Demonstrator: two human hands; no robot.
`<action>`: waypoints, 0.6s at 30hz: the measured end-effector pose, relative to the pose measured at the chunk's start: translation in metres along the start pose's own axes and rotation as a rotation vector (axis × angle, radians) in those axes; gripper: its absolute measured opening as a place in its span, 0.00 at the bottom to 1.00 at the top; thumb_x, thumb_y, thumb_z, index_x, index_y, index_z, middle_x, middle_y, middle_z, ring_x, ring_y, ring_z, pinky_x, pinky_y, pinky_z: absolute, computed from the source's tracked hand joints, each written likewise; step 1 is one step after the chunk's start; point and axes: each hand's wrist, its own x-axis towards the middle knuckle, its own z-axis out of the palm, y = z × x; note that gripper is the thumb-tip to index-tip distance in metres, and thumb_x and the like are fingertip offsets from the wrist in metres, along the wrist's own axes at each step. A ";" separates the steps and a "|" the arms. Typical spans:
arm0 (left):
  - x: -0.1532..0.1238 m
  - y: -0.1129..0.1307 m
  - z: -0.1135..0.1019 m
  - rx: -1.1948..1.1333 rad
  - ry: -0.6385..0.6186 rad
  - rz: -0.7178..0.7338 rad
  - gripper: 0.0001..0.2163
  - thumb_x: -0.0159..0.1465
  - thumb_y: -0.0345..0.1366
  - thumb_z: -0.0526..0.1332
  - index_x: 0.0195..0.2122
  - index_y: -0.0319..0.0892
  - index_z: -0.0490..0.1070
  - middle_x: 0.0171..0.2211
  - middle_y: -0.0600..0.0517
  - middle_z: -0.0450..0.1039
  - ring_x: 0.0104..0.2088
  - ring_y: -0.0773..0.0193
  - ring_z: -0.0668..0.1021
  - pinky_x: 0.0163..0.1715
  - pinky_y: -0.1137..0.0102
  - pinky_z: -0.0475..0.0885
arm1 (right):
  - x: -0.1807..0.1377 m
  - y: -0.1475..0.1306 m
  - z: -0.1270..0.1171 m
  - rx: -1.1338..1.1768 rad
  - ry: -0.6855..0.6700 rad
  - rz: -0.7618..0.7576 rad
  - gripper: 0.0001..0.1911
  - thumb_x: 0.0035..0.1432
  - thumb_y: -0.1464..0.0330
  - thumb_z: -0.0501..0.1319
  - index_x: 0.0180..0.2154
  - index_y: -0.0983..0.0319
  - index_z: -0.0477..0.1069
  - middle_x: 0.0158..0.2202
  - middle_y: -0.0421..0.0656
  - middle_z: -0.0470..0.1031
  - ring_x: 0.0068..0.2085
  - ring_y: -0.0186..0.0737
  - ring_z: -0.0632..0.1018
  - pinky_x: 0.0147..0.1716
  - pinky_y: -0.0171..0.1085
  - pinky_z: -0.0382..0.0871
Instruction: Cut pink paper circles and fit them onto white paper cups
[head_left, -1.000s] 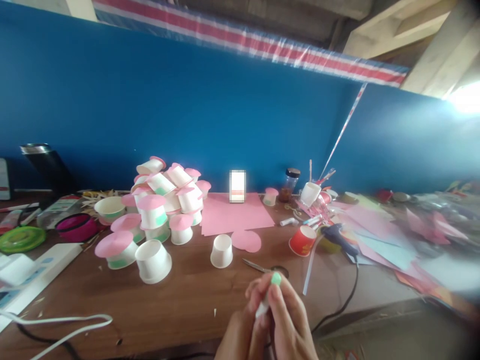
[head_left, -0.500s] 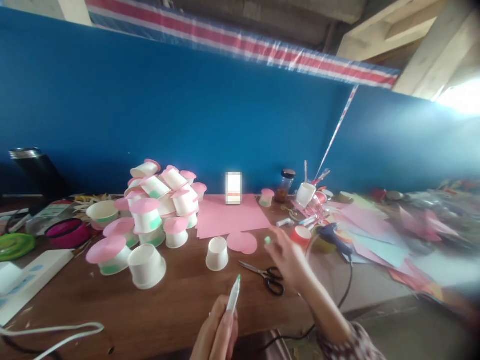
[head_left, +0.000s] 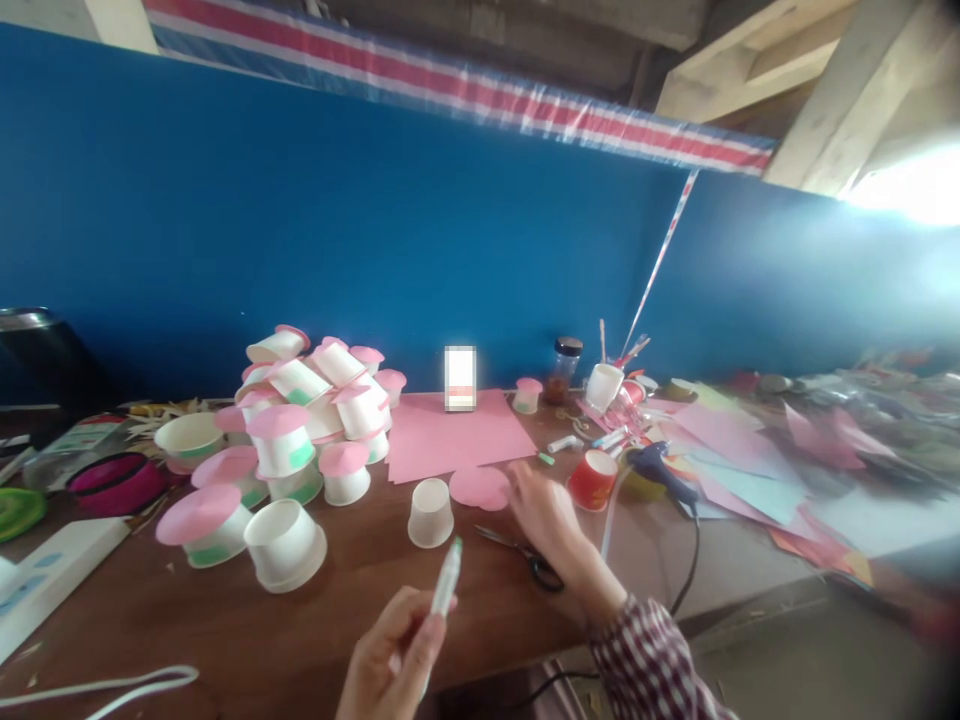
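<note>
White plastic, by the look of it, the marker pen (head_left: 448,578) is pinched between thumb and fingers of the left hand (head_left: 394,650), its bare green tip (head_left: 457,545) pointing up and away from the person. The right hand (head_left: 544,510) is loosely spread — fingers a little bent, nothing visible in them — beside the pink paper discs (head_left: 480,488); whether it touches them cannot be told. Just beyond it lies a green cap (head_left: 546,459). The step in hand seems to be readying the pen, and whatever it meets next would call for a steadying free hand and a tip kept clear of the paper. Near the tip, but apart from it, a small white cup (head_left: 430,514) stands base up; scissors (head_left: 546,573) lie partly hidden by the right wrist. Farther left rises a pile of cups (head_left: 289,455) with pink tops, several patched green; farther back lie pink sheets (head_left: 450,440), and to the right a red cup (head_left: 592,482) and a glue gun (head_left: 666,466).
</note>
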 end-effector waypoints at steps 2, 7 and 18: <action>0.006 0.006 -0.002 -0.209 0.082 -0.137 0.18 0.51 0.48 0.65 0.37 0.42 0.75 0.25 0.53 0.67 0.27 0.66 0.69 0.28 0.72 0.67 | -0.029 -0.015 0.006 0.173 0.060 -0.283 0.19 0.59 0.67 0.57 0.53 0.58 0.64 0.38 0.46 0.78 0.37 0.45 0.79 0.36 0.39 0.71; 0.008 0.011 0.010 -0.540 -0.041 -0.372 0.14 0.49 0.42 0.69 0.36 0.43 0.75 0.27 0.52 0.72 0.30 0.65 0.73 0.30 0.71 0.70 | -0.079 -0.039 0.013 0.458 0.171 -0.731 0.36 0.53 0.71 0.62 0.60 0.45 0.54 0.48 0.42 0.75 0.42 0.50 0.78 0.41 0.47 0.74; 0.022 0.007 0.008 -0.196 -0.133 -0.125 0.12 0.58 0.44 0.61 0.29 0.39 0.72 0.24 0.53 0.68 0.28 0.67 0.70 0.32 0.72 0.65 | -0.061 -0.027 0.019 0.644 0.318 -0.690 0.25 0.57 0.68 0.60 0.57 0.53 0.63 0.43 0.46 0.75 0.40 0.48 0.76 0.39 0.46 0.71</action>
